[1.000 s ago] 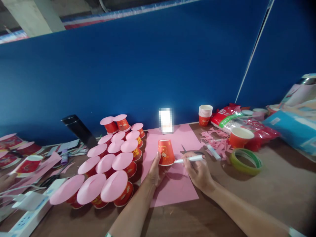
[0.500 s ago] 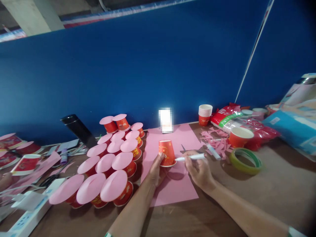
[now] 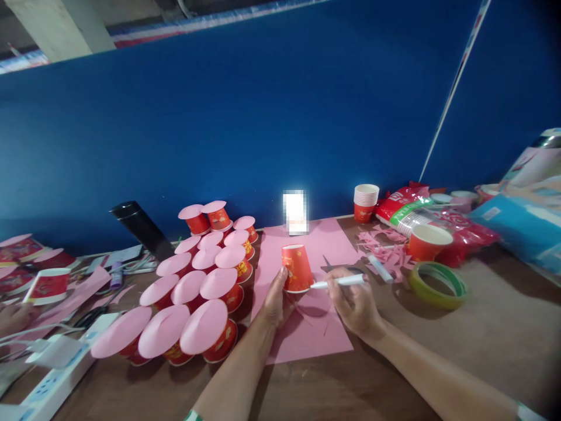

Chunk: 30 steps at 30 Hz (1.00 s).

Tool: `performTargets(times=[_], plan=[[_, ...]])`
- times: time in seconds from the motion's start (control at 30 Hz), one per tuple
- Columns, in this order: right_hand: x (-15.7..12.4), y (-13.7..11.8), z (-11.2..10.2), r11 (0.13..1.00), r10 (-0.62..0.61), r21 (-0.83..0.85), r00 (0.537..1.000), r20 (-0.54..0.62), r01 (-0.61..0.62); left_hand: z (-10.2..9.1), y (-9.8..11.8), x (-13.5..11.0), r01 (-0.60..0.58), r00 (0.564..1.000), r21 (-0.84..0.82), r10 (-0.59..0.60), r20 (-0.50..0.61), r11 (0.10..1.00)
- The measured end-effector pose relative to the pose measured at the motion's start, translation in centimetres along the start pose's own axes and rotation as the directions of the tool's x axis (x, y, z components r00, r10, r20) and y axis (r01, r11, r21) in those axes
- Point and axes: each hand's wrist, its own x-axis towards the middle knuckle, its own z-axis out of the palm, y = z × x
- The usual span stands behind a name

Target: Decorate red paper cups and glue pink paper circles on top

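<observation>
My left hand [image 3: 276, 295] is closed around an orange-red paper cup [image 3: 298, 269], held mouth-down and slightly tilted over a pink paper sheet [image 3: 302, 348]. Between the fingers of my right hand [image 3: 354, 301] is a white pen [image 3: 346, 281], its tip close to the cup's rim; whether they touch I cannot tell. A thin curved line shows on the pink sheet beneath the cup. Partly behind my right hand lies a dark pointed tool, perhaps scissors.
Left of the sheet stand rows of red cups topped with pink paper discs [image 3: 204, 326]. Rightward are stacked cups [image 3: 366, 203], pink scraps [image 3: 390, 251] and a tape roll [image 3: 438, 285]. A power strip [image 3: 56, 374] lies at lower left. Another person's hand [image 3: 17, 318] is near a red cup.
The cup has lifted and tilted a little in my left hand, uncovering more of the curved line. The pen stays near its rim. The other person's cup has shifted slightly.
</observation>
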Motion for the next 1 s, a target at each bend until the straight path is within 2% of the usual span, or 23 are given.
performTargets(times=[0.1,0.27,0.63,1.0], plan=[[0.08,-0.21,-0.02,0.999,-0.032,-0.025,0.999,-0.010,0.032,-0.13,-0.19,0.06,-0.010,0.999,0.004,0.010,0.053,1.000],[0.13,-0.22,0.04,0.994,-0.087,-0.070,0.996,-0.033,0.084,-0.52,-0.49,0.14,-0.112,0.985,0.071,0.101,0.143,0.991],[-0.04,0.21,0.03,0.999,0.047,0.016,0.998,-0.044,-0.046,-0.28,-0.69,-0.03,-0.099,0.984,0.085,0.085,0.157,0.992],[0.27,-0.10,-0.13,0.999,-0.005,-0.047,1.000,0.008,0.005,-0.17,-0.55,0.04,-0.052,0.993,0.025,0.049,0.112,0.998]])
